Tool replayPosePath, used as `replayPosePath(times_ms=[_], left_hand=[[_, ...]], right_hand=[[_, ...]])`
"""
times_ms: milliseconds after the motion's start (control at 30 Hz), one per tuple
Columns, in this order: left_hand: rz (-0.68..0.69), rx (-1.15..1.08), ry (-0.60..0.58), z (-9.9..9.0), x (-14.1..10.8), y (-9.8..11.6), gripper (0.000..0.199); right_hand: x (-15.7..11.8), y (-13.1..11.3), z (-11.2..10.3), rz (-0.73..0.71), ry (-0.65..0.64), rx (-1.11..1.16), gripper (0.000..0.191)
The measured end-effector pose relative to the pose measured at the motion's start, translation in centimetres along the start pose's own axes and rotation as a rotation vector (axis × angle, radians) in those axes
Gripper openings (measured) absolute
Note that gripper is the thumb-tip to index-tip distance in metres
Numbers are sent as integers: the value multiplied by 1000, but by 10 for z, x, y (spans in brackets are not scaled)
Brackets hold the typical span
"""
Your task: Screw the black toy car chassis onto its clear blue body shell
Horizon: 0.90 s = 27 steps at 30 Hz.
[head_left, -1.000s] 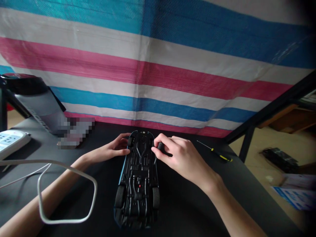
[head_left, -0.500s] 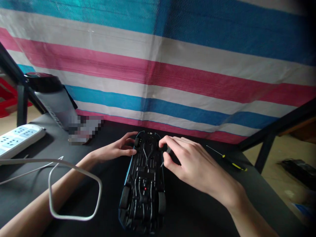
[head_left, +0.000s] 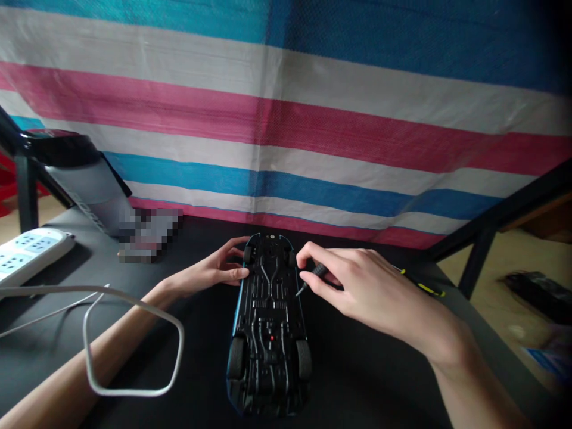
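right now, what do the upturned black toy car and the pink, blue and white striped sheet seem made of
Upturned black toy car: probably moulded plastic, slightly glossy, with raised ribs underneath; could include metal.
Striped sheet: likely woven plastic; faint sheen, creases and fine weave.

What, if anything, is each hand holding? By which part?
Right hand: tool, by its ridged handle. Left hand touches the toy car along one side; hold unclear.

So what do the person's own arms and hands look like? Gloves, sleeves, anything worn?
Left hand and right hand are bare: slim fingers, no gloves, no rings visible. Both wrists and forearms are uncovered as far as they show; no sleeve, watch or marking visible. A white cable loops across the view of the left forearm.
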<state>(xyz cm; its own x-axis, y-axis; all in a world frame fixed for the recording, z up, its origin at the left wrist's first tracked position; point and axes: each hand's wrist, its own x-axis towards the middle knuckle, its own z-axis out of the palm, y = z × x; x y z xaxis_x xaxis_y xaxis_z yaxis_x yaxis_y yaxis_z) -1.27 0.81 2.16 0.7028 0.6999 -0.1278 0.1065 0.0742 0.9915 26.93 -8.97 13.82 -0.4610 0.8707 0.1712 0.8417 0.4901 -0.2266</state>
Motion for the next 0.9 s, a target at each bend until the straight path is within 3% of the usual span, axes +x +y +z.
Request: replayPosePath(times_ms=[200,300,433,533,667,767,900], left_hand=[[25,3,-17,-4,0,-4,72],[24,7,-25,-4,1,-3,72],[24,26,-32,-3,1,-2,72],[26,23,-34,-3,1,-2,73],[30,19,-48,-4,1,-2,72],[22,20,-53,-4,1,-2,72],[33,20,-56,-3,0,-1,72]], right_hand=[[-1,-5,3,-8,27,-31,16],[-2,-5,2,-56,11,33,31],[-2,-5,3,-28,13,-52,15],[-2,-8,4,7,68,-125,20],[-2,-6,3,-115,62,-30,35],[-2,-3,4,-131,30,-43,26],[-3,-3,5,-48,64,-115,17]])
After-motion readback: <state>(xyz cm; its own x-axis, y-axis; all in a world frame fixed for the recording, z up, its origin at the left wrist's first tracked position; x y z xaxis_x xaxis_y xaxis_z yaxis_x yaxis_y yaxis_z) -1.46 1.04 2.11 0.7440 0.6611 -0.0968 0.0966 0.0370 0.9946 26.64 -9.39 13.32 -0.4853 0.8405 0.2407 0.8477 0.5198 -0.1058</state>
